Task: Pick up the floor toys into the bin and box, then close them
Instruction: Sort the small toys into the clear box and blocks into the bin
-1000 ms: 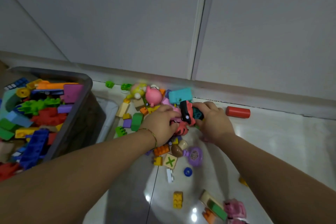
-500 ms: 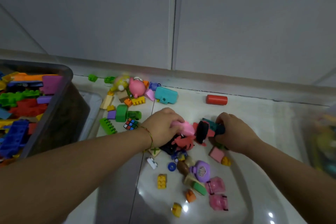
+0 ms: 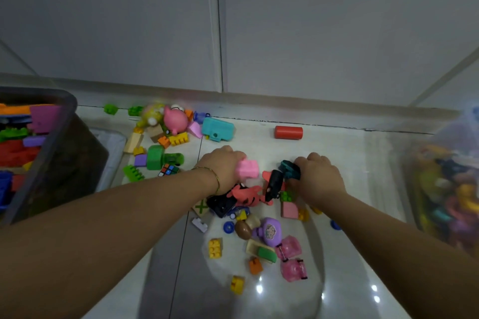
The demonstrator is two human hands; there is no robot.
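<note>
Pale glossy floor tiles [image 3: 337, 153] carry a scatter of small plastic toys in front of a grey wall [image 3: 311, 21]. Both bare arms reach into the middle of the pile. The left hand [image 3: 223, 166], a thin bangle [image 3: 211, 176] at its wrist, has its fingers curled down around a pink block [image 3: 248, 169], whose near end sticks out past them; the fingertips themselves are hidden beneath the hand. The right hand [image 3: 320, 176] is closed over a dark teal toy [image 3: 290, 169], only part of which shows, so what it is stays unclear. Between the hands lie a red figure [image 3: 246, 195] and a black piece [image 3: 273, 184], blurred and overlapping.

A dark bin [image 3: 54, 142] stands at the left, cut off by the frame edge and filled with building blocks. A clear box [image 3: 412, 189] at the right is also cropped, its contents a smear of colours. Near the wall lie a red cylinder [image 3: 288, 132], a turquoise toy [image 3: 217, 129] and a pink pig figure [image 3: 175, 120]. Yellow bricks [image 3: 215, 248] and pink pieces [image 3: 294, 269] lie nearer the camera.
</note>
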